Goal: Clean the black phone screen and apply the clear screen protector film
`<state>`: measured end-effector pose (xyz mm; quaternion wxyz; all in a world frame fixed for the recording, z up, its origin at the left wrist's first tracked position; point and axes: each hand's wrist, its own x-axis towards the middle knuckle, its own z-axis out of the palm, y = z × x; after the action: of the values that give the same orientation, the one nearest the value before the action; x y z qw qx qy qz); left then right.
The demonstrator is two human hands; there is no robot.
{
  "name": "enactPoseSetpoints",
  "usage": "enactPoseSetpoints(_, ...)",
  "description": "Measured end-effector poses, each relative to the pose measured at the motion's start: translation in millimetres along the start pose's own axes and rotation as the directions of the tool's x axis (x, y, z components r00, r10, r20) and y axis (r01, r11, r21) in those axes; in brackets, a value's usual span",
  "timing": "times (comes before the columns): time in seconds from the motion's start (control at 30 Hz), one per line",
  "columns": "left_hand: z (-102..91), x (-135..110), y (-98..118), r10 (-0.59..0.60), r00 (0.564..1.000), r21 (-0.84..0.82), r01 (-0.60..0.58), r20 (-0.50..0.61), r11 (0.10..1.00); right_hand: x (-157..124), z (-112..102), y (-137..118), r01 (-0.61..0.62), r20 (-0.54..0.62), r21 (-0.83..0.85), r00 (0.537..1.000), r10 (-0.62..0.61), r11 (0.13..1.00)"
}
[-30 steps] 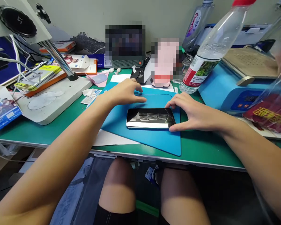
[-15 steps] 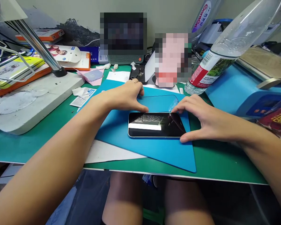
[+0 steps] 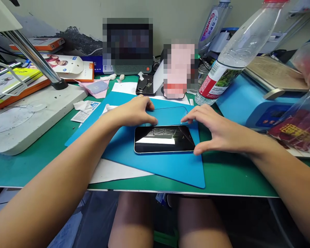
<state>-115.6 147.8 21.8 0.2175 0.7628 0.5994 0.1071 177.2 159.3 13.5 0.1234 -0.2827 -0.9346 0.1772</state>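
Note:
A smartphone (image 3: pixel 165 146) with a glossy black front lies face up on the blue mat (image 3: pixel 178 168), light reflecting in its screen. Just behind it is a clear screen protector (image 3: pixel 167 115) with a thin dark outline. My left hand (image 3: pixel 136 112) is at the protector's left end, thumb on the near edge and forefinger by the far edge. My right hand (image 3: pixel 214 129) has its thumb spread from the fingers. That thumb touches or nearly touches the phone's near right corner, while the fingertips are at the protector's right end.
Behind the mat are another phone (image 3: pixel 146 84), a pink blurred-out device (image 3: pixel 179 69) and a speaker-like screen (image 3: pixel 131 69). A leaning plastic bottle (image 3: pixel 219 79) and a blue machine (image 3: pixel 237 100) stand right. A lamp base (image 3: pixel 36 119) and boxes (image 3: pixel 85 70) are left.
The view has shifted, moving the whole scene slightly left and down. Both hands, the phone and the protector keep nearly the same places relative to each other.

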Motion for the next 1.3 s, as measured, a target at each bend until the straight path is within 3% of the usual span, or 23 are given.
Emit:
enactPoseSetpoints(0.17,4.7,-0.5,-0.8,0.045,0.993,0.096,-0.035,-0.108,0.995,1.1,1.7,7.3,-0.113,-0.256,-0.061,0.962,0.094,0.992)
enactPoseSetpoints(0.43,15.6,1.6,3.2,0.038,0.982,0.081,-0.023,-0.186,0.996,11.5,7.6,14.1,-0.235,-0.080,-0.071,0.970,0.229,0.969)
enactPoseSetpoints(0.57,19.0,1.3,11.0,-0.012,0.976,0.035,0.020,-0.215,0.999,14.2,6.6,15.5,-0.224,-0.074,-0.092,0.973,0.218,0.970)
enactPoseSetpoints(0.7,16.9,-2.3,18.5,-0.065,0.955,-0.082,0.043,-0.289,0.996,13.1,5.6,11.6,-0.163,-0.146,-0.119,0.979,0.145,0.980)
enactPoseSetpoints(0.83,16.9,-5.3,22.3,0.060,0.933,-0.221,-0.146,-0.355,0.964,9.8,4.1,2.2,-0.058,-0.232,-0.077,0.972,0.039,0.995)
enactPoseSetpoints(1.07,12.0,-15.3,21.3,0.377,0.864,-0.204,-0.457,-0.333,0.866,5.7,1.7,-10.1,-0.019,-0.417,0.036,0.908,0.032,0.999)
enactPoseSetpoints(1.17,6.9,-21.4,20.4,0.425,0.855,-0.183,-0.487,-0.297,0.854,5.3,3.6,-12.8,-0.012,-0.449,0.051,0.893,0.034,0.999)
enactPoseSetpoints(1.3,6.3,-25.2,16.8,0.386,0.885,-0.193,-0.440,-0.261,0.877,3.1,5.0,-17.5,-0.002,-0.469,0.051,0.883,0.026,0.999)
